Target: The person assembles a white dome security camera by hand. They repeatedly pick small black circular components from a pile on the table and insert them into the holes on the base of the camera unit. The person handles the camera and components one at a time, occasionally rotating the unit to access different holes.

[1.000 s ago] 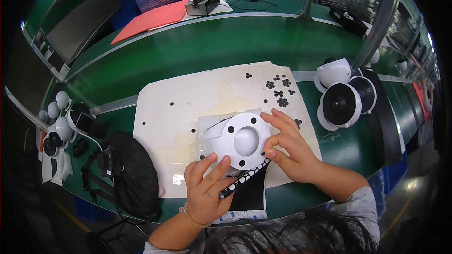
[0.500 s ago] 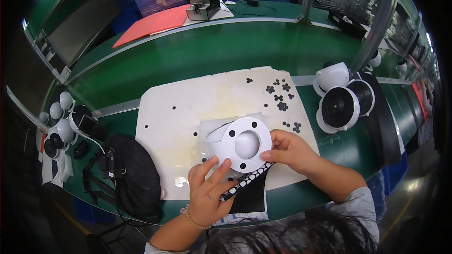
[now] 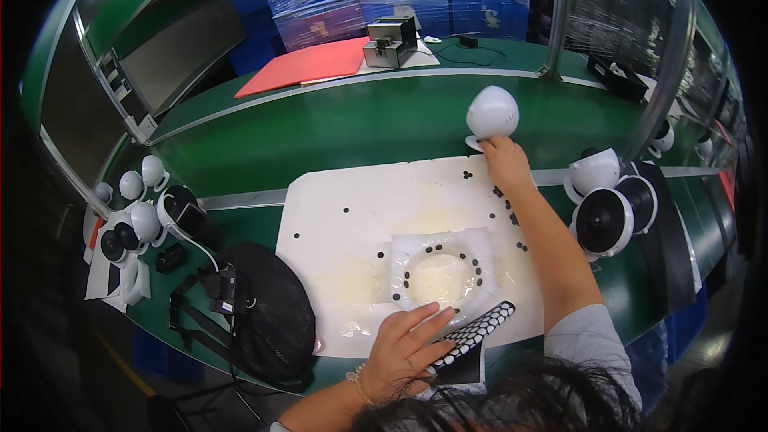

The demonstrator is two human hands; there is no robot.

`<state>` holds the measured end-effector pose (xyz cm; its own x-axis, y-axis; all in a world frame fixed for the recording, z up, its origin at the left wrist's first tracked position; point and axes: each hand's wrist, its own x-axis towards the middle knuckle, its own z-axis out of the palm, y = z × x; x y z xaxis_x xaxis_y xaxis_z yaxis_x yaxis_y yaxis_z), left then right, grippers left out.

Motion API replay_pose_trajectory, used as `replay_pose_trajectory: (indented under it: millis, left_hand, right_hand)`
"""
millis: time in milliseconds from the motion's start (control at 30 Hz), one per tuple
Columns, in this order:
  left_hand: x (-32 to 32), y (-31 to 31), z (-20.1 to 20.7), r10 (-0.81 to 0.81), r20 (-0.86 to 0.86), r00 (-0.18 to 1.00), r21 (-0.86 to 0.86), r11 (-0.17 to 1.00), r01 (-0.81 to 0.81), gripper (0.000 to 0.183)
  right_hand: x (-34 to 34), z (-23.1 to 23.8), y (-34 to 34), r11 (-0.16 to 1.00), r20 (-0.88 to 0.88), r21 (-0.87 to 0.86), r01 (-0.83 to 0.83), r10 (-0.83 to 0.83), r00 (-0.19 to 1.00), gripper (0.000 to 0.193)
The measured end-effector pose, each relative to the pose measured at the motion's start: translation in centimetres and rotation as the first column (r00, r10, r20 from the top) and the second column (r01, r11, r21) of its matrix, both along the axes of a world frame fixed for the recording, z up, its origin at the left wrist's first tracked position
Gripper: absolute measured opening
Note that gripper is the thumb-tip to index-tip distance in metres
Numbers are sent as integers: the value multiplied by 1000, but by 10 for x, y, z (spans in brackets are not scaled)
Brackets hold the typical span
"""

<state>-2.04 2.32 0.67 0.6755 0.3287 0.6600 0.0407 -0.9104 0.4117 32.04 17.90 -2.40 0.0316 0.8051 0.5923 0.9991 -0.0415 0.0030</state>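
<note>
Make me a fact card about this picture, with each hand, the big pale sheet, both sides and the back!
Left hand: holding a black strip with white dots
Right hand: fingers at the base of a white rounded device, beyond the sheet's far edge
Pale sheet: bears black dots and a white pad with a round opening
Left side: black mesh bag
Right side: white-and-black round devices
Back: red sheet, metal box

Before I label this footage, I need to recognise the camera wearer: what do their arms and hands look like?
Both hands are bare. The left hand has a pale beaded bracelet at its wrist. The right hand shows no bracelet, and its forearm is bare up to a light grey sleeve.
</note>
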Motion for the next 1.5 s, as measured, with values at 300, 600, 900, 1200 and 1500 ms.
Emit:
replay_pose_trajectory:
  millis: [300, 600, 900, 1200, 1500]
  left_hand:
    - [-6, -4, -2, -45, -91, 995, -242, 970, 22, 35]
    - [-1, -14, -4, -21, -18, 1000, -233, 972, 16, 37]
    - [2, -12, 5, -209, -50, 977, -174, 965, 198, 43]
    - [8, -12, 7, -16, 70, 997, -96, 995, 23, 35]
    - [10, -12, 7, 111, 98, 989, -314, 946, -75, 25]
  right_hand:
    - [-37, 9, -83, 932, -382, -325, -161, 26, 924, 53]
    - [-1, -5, -264, 941, -159, -255, 221, -267, 951, 56]
    - [-41, 69, -249, 991, -279, 58, -119, 131, 951, 23]
    - [-111, 101, -148, 771, -939, -56, -634, 176, 297, 30]
    - [-123, 87, -177, 818, -482, 219, -532, 564, 670, 23]
